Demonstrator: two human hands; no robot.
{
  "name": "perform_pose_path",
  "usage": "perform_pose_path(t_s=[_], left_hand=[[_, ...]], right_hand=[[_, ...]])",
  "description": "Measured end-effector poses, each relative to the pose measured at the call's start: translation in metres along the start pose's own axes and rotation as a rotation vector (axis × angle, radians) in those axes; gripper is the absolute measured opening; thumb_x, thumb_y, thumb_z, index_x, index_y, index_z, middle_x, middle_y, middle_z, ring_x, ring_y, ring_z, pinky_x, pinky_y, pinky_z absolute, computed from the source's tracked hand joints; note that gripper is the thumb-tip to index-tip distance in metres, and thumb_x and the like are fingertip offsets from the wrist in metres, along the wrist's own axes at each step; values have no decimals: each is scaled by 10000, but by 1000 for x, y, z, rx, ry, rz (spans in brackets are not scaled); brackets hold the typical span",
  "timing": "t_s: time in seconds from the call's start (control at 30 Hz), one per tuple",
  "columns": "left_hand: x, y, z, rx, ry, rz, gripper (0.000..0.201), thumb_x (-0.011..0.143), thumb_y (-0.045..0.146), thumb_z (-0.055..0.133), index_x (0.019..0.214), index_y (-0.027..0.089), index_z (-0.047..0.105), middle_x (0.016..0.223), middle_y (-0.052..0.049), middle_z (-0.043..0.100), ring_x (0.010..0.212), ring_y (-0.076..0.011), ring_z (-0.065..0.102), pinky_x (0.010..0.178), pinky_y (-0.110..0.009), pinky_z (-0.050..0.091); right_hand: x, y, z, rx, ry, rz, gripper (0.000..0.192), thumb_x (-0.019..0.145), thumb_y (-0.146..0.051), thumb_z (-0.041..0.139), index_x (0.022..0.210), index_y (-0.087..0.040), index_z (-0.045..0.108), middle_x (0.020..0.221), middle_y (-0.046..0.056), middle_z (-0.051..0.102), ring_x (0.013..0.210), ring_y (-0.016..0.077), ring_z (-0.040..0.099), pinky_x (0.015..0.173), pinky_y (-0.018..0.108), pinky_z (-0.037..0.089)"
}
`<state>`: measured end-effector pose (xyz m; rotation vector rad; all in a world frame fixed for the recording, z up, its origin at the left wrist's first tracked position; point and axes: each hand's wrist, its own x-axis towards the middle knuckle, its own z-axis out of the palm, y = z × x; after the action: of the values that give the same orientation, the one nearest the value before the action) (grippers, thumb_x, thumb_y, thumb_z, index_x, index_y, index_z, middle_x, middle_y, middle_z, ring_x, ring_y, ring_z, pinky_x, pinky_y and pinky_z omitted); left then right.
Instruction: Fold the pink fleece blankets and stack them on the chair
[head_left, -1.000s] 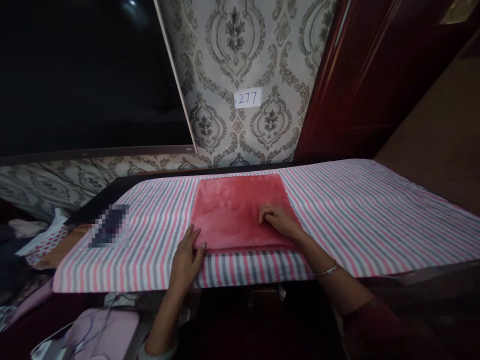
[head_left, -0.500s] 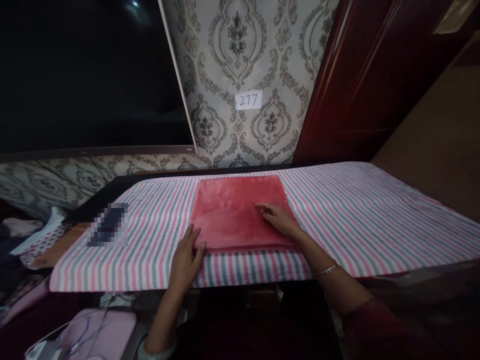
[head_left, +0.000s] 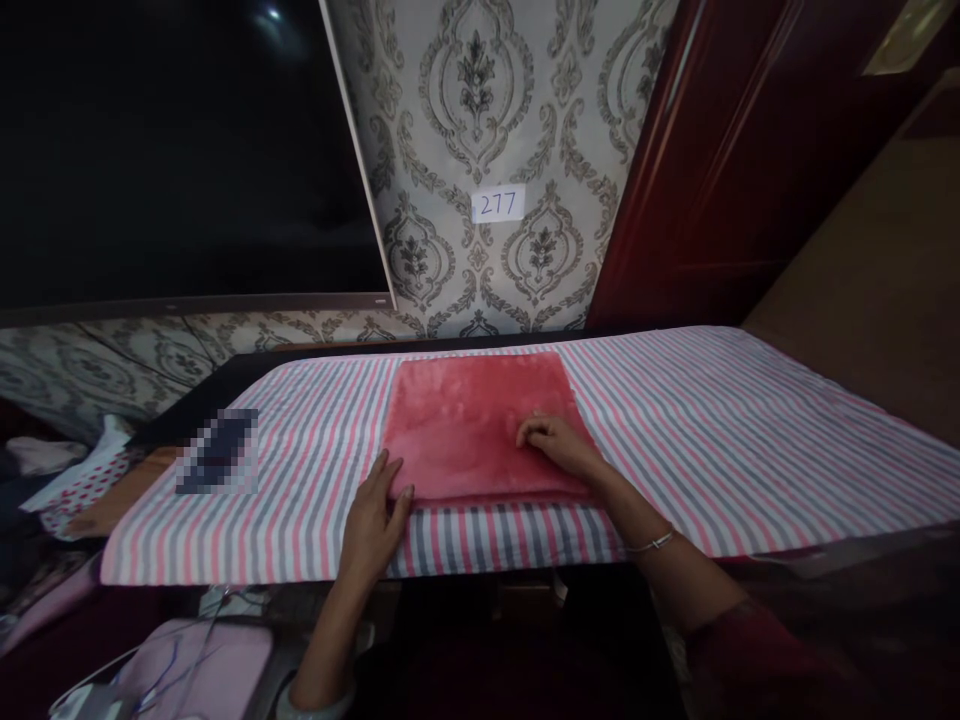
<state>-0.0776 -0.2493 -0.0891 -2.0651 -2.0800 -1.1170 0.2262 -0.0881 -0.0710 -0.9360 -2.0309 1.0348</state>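
A folded red plush cloth point(head_left: 465, 425) lies flat on a striped sheet point(head_left: 315, 430) of pink, grey and white that covers the table. My left hand point(head_left: 375, 515) rests at its front left corner, fingers apart, the fingertips touching the cloth's edge. Over the right half of the cloth is my right hand point(head_left: 559, 445), its fingers curled inward with nothing seen in them. Its knuckles are close to the plush surface; whether they press on it I cannot tell. A thin bracelet point(head_left: 661, 541) circles my right wrist.
A pixelated dark patch point(head_left: 219, 450) hides something on the sheet's left side. Behind the table stand a large television point(head_left: 187, 150) and a patterned wall with a "277" label point(head_left: 499, 204). A dark red door point(head_left: 682, 170) rises at the back right. Cables and a pink stool point(head_left: 202, 670) are below left.
My right hand's index finger, stretched out before, is now bent in with the other fingers. My left hand and the red cloth stay in place.
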Motion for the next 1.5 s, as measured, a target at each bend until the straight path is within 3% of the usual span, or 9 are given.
perform_pose_path(t_s=[0.13,0.33,0.53,0.73,0.9,1.07,1.23,1.4,1.5], left_hand=[[0,-1,1,-7,2,-3,456,955,414,499,1335,178,590,1506,-148,492,1340,-307,528,1089,-523,466],[-1,-1,1,-22,-8,-11,457,956,413,497,1348,195,582,1516,-134,483,1359,-300,508,1101,-514,456],[-4,3,1,-6,11,-13,436,958,374,508,1352,202,580,1509,-132,492,1359,-294,508,1103,-514,454],[-9,3,-1,-24,-49,-32,475,966,371,503,1398,174,534,1550,-164,428,1401,-287,458,1134,-511,413],[-15,-1,-2,-69,-92,-27,526,957,356,522,1455,194,470,1598,-156,348,1455,-276,378,1164,-512,366],[-18,-4,0,-74,-106,-18,566,940,342,538,1480,204,434,1609,-158,324,1462,-283,363,1163,-515,363],[-20,-7,6,-59,-71,-2,586,922,314,556,1484,210,424,1609,-158,324,1456,-296,370,1152,-522,373],[-22,-7,8,-64,-86,-21,609,906,294,567,1490,215,415,1620,-155,301,1457,-309,365,1148,-548,367],[-22,-9,9,-78,-90,-8,605,912,318,561,1490,213,416,1626,-160,282,1458,-318,361,1141,-551,373]], right_hand=[[3,-3,1,8,104,34,358,771,-131,491,1039,-192,721,905,34,696,818,178,604,837,328,491],[5,-8,0,44,-35,16,230,664,-85,454,647,-198,653,777,35,690,792,191,629,836,339,485],[8,-18,4,-25,160,-43,302,803,-168,488,994,-195,721,1050,77,726,976,225,660,919,390,503],[51,-45,49,-252,-90,-332,473,904,-271,542,1375,-252,585,1426,98,575,1336,268,503,1141,486,366],[107,-62,96,-438,-187,-278,622,869,-275,644,1470,-216,494,1555,130,417,1464,314,320,1198,501,259],[140,-78,124,-491,-25,-166,318,884,-188,613,1194,-163,680,1267,159,615,1224,286,525,1054,438,408],[152,-83,138,-487,-19,-166,135,868,-157,613,944,-200,717,1037,97,644,1033,241,568,932,367,445],[150,-92,154,-466,-18,-163,251,895,-81,488,819,-166,712,995,132,670,991,253,598,899,370,443],[138,-100,157,-388,-154,-238,216,896,-122,542,850,-198,739,927,52,716,883,191,646,822,285,478]])
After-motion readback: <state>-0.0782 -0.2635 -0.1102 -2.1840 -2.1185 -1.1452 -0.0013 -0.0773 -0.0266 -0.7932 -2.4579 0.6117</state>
